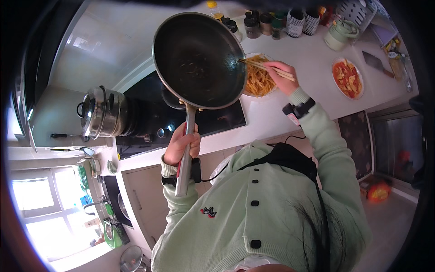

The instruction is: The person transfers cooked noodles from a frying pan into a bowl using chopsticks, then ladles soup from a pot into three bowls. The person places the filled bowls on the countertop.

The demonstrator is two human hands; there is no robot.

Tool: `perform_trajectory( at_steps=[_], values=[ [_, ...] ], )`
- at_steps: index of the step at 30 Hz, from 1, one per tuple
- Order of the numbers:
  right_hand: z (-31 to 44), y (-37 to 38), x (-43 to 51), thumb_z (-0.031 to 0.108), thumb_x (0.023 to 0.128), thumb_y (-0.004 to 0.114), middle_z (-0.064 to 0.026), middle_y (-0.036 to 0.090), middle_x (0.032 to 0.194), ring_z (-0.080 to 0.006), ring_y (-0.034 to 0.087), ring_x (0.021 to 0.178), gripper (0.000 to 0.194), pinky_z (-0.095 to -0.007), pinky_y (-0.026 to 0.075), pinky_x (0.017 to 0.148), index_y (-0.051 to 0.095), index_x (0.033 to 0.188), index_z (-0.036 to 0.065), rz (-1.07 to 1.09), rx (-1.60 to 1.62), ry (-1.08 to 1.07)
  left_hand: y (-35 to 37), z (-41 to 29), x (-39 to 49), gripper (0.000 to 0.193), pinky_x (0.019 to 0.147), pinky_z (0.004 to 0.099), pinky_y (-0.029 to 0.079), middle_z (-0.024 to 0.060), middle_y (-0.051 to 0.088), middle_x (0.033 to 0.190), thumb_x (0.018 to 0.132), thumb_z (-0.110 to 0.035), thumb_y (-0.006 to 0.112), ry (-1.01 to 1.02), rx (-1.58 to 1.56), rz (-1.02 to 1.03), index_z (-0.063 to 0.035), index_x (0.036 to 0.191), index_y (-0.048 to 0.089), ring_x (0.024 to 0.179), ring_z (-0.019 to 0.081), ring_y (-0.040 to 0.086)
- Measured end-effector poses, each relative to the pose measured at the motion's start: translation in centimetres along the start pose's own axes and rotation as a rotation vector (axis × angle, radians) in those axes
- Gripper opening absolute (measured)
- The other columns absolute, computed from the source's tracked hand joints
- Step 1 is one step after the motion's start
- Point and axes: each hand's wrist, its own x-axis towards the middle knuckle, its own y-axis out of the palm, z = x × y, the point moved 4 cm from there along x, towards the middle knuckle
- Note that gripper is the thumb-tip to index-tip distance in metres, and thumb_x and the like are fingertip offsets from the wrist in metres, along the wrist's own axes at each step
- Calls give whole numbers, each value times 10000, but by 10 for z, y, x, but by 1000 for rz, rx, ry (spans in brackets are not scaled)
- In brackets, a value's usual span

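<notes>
My left hand (184,142) grips the long metal handle of a dark frying pan (200,61), raised above the cooktop and tilted so its inside shows. A few thin shreds cling to the pan's bottom. In my right hand (283,76) is a pair of wooden chopsticks (268,67), their tips at the pan's right rim. Partly behind the pan and chopsticks, a plate (259,96) on the counter is heaped with cooked shredded potato (260,81).
On the black cooktop (221,119), a lidded steel steamer pot (105,112) stands at left. Seasoning bottles (251,25) line the wall. Farther right are a plate of tomato and egg (347,79), a light green jug (340,35) and a cleaver (377,64).
</notes>
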Motion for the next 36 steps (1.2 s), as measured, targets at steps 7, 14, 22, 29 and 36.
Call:
perform_trajectory(
  at_steps=[7,14,22,29,36],
  values=[
    [15,-21,-14,28,832,611,-109,683,888,-161,655,771,136,-252,517,674,661,955,-1,14,-82,-90,-4,4,0,147,408,237,375,33,437,606,825,-39,495,0,-7,-16,-46,922,384,409,107,428],
    [13,4,-4,22,817,613,-135,673,879,-219,663,756,131,-284,521,668,654,938,-4,18,-155,-121,-4,3,0,149,415,238,377,30,440,619,826,-45,498,-4,-38,25,-48,927,389,421,106,428],
    [26,-2,-24,17,816,612,-110,680,902,-200,662,762,127,-268,517,675,656,934,10,72,-54,-137,-6,7,0,153,385,224,318,16,405,604,837,-18,470,-9,-31,-30,-36,970,397,408,88,369],
    [-2,-4,-38,29,832,603,-114,678,930,-177,655,796,139,-272,517,704,652,957,-6,113,-20,9,-7,6,-1,129,418,236,372,28,440,607,831,-50,494,-18,-39,-7,-50,912,394,422,104,432],
    [4,-10,-46,9,829,604,-124,676,965,-179,656,843,131,-265,522,750,651,949,-12,44,-11,-28,-7,6,-1,153,415,240,369,30,438,612,825,-46,498,-23,-10,-28,-46,944,402,418,109,427]
  ],
)
